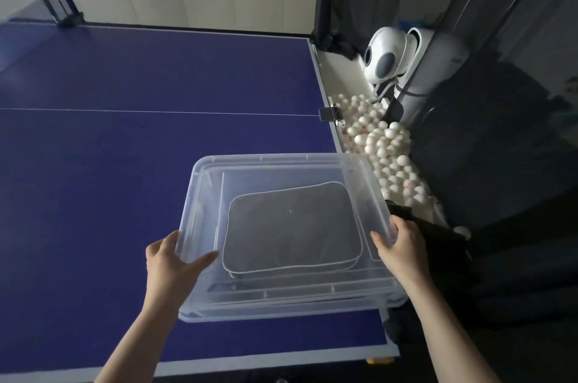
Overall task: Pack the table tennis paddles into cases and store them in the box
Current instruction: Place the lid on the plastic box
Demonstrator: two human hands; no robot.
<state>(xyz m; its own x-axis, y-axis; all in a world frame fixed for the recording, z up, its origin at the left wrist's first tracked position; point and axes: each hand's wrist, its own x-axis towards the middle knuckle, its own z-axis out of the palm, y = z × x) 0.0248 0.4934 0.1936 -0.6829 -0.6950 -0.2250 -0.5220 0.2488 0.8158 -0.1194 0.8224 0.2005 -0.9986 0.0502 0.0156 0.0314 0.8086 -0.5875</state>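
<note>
A clear plastic box (pixel 281 301) stands on the near right corner of the blue table tennis table (pixel 125 148). A clear lid (pixel 275 163) sits over the box, tilted, its near edge raised. My left hand (pixel 172 260) grips the lid's near left corner. My right hand (pixel 402 242) grips its right edge. Through the plastic I see dark grey paddle cases (pixel 291 229) with white piping, stacked flat inside the box. No loose paddle is in view.
The net post (pixel 64 8) stands at the far left of the table. Right of the table, a catch net holds several white balls (pixel 384 145) below a white ball machine (pixel 394 54). A dark curtain hangs on the right.
</note>
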